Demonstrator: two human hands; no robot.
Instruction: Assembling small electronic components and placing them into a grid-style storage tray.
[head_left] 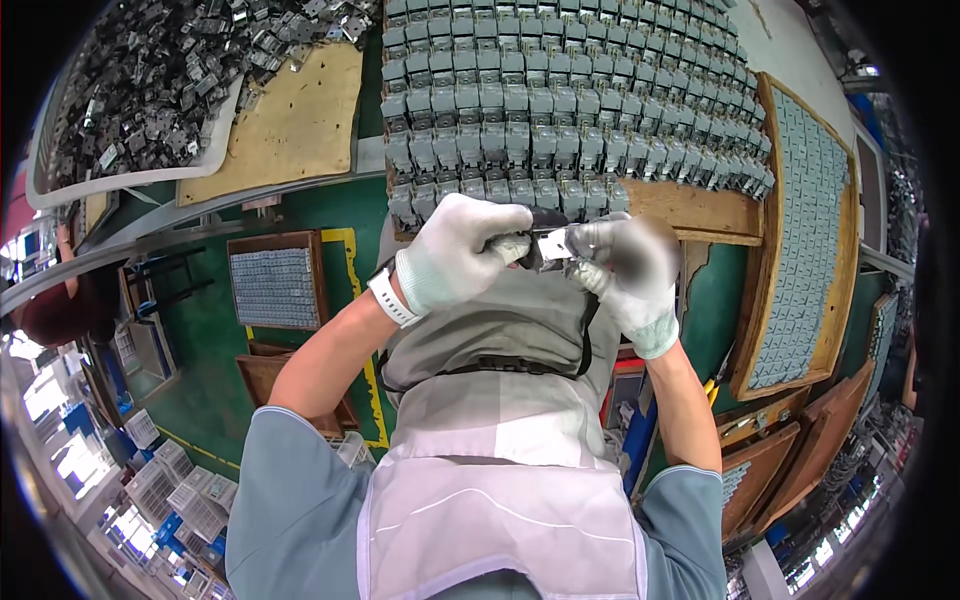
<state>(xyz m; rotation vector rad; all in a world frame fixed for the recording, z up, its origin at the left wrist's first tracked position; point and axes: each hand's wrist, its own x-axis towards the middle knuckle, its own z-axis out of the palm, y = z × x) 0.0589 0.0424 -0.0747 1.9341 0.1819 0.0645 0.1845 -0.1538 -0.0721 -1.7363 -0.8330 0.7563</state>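
Observation:
Both of my hands wear white gloves and meet in front of my body, at the near edge of the rows of parts. My left hand [460, 250] is closed, its thumb and fingers pinching a small black and silver metal part [553, 244]. From the other side, my right hand [635, 270] grips the same part with its fingertips. Glove fingers cover much of it, so its full shape is hidden. Just beyond stand many grey-green block-shaped housings [505, 100] with metal fittings, in close rows on a wooden board [690, 207].
At the upper left, a white bin [215, 140] heaped with loose metal parts stands beside a tan board [300, 120]. A long wooden-framed tray [745, 375] of grey parts leans at the right. Another filled tray [318, 270] lies over the green floor at the left.

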